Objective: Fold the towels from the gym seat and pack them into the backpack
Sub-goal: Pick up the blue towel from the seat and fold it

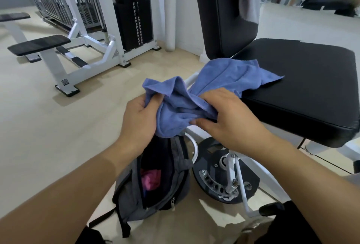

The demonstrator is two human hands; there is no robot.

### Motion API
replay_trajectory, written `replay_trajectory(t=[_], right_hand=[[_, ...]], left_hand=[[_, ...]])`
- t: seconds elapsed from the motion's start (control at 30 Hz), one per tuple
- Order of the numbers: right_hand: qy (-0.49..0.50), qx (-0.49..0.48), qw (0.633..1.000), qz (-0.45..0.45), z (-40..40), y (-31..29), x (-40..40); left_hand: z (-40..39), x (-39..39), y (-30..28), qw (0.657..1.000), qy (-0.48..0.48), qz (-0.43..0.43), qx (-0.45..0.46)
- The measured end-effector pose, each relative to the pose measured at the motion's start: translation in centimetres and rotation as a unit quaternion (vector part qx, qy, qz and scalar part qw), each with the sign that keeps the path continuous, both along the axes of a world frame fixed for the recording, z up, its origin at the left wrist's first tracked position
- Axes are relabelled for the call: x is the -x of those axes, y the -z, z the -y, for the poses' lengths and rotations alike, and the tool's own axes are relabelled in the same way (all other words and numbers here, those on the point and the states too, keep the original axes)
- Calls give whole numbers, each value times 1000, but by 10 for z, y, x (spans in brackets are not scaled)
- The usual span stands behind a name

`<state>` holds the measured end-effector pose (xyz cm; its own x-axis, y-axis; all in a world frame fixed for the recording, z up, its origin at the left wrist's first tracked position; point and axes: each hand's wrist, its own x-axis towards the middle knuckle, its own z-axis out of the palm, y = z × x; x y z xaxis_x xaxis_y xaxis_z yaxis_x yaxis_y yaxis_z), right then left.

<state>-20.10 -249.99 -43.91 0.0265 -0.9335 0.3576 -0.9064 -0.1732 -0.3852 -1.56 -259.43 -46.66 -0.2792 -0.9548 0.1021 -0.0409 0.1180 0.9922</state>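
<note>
Above the open grey fabric backpack (155,181), left hand (136,121) and right hand (228,121) both clutch the crumpled blue terry towel (214,82). Its far end trails on the black padded gym seat (303,87).

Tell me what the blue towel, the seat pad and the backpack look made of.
Blue towel: soft matte fuzzy cloth, probably microfibre; it crumples limply.
Seat pad: black padded vinyl or leather, faint sheen, stitched edge.
Backpack: grey woven fabric, likely synthetic, with metal zip pulls.
</note>
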Motion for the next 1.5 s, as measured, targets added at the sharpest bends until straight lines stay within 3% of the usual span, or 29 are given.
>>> replay_trajectory(t=[0.13,0.2,0.3,0.37,0.43,0.5,0.63,0.73,0.9,0.97,1.03,1.1,1.2,1.33,1.43,1.5], right_hand=[[-1,-23,1000,-1,5,-1,-2],[-15,-26,999,13,4,-3,-8],[-69,-76,989,105,1,-4,-24],[-106,-94,980,138,-1,-3,-34],[-114,-98,974,167,1,0,-39],[-105,-131,970,178,4,3,-43],[-120,-282,949,80,5,13,-57],[-84,-288,953,46,8,18,-61],[-69,-298,924,229,11,17,-70],[-76,-246,951,174,12,21,-74],[-61,-202,977,38,13,27,-75],[-42,-210,977,-6,15,32,-75],[-57,-238,968,48,17,36,-77],[-75,-231,969,50,12,39,-92],[-57,-207,973,84,8,39,-104],[-42,-188,969,156,10,38,-103]], left_hand=[[12,-16,7,997,16,62,30],[15,-26,6,990,81,88,69],[13,-38,2,974,179,98,99],[10,-42,0,973,181,100,100],[5,-41,-3,984,131,78,87],[4,-41,-9,999,14,10,42],[24,-56,-17,969,-190,-144,-66],[38,-74,-15,947,-269,-159,-75],[58,-105,-17,925,-335,-166,-66],[57,-108,-18,925,-342,-156,-62],[48,-102,-20,933,-324,-143,-59],[42,-96,-18,951,-276,-128,-47],[31,-87,-16,974,-195,-109,-33],[19,-74,-19,984,-122,-121,-48],[18,-73,-16,988,-106,-84,-74],[22,-80,-10,993,-114,-5,-38]])
